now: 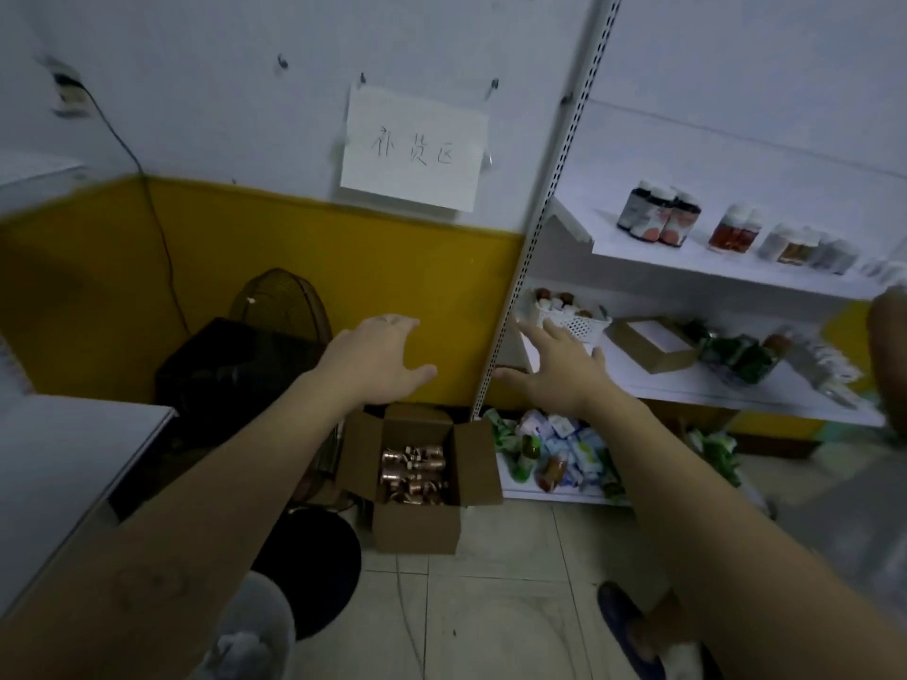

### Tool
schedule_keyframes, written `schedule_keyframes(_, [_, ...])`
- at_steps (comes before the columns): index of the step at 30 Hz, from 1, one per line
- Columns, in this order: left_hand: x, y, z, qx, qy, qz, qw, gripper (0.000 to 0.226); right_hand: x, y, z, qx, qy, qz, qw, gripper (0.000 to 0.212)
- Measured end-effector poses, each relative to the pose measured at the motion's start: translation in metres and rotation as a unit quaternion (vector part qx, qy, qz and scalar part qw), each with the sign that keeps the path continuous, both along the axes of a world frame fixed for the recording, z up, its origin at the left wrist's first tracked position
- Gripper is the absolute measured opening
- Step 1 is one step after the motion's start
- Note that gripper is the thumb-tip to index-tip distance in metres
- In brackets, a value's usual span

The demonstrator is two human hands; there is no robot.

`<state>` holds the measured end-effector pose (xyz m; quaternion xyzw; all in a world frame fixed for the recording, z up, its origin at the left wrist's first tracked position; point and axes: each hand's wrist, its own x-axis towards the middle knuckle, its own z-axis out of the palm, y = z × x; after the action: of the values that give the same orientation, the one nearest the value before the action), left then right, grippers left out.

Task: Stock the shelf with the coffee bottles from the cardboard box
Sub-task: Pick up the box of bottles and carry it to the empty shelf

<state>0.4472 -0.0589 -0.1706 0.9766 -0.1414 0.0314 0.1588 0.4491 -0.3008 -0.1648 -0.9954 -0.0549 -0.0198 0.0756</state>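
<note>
An open cardboard box (pixel 417 525) stands on the tiled floor by the yellow wall, flaps up. Inside lie several coffee bottles (pixel 413 471) with copper-coloured caps. My left hand (pixel 375 358) hovers above and behind the box, fingers spread, holding nothing. My right hand (pixel 552 368) is stretched out to the right of the box, fingers straight, empty, in front of the white shelf unit (pixel 687 385). The upper shelf board (pixel 726 272) carries a few groups of jars.
A dark fan (pixel 280 306) and a black bin (pixel 230 365) stand left of the box. A white table (pixel 68 454) fills the left foreground. The bottom shelf holds green and white packets (pixel 559 449); the middle shelf holds a white basket (pixel 569 319) and a brown carton (pixel 653 343).
</note>
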Motion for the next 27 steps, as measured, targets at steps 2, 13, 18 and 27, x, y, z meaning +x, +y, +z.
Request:
schedule_keyframes(2, [0.030,-0.009,-0.011,0.010,0.009,0.000,1.000,0.081,0.026,-0.013,-0.013,0.004,0.007,-0.014,1.000,0.085])
schedule_keyframes(13, [0.175,-0.097,-0.086,0.033,0.113,0.052,0.992,0.075,0.182,-0.094,-0.111,0.115,0.076,-0.014,0.990,0.080])
schedule_keyframes(18, [0.233,-0.113,-0.107,0.037,0.144,0.086,0.985,0.075,0.252,-0.112,-0.134,0.110,0.086,-0.014,0.990,0.080])
schedule_keyframes(27, [0.342,-0.084,-0.178,0.000,0.189,0.094,0.977,0.074,0.374,-0.086,-0.189,0.048,0.164,-0.002,0.985,0.081])
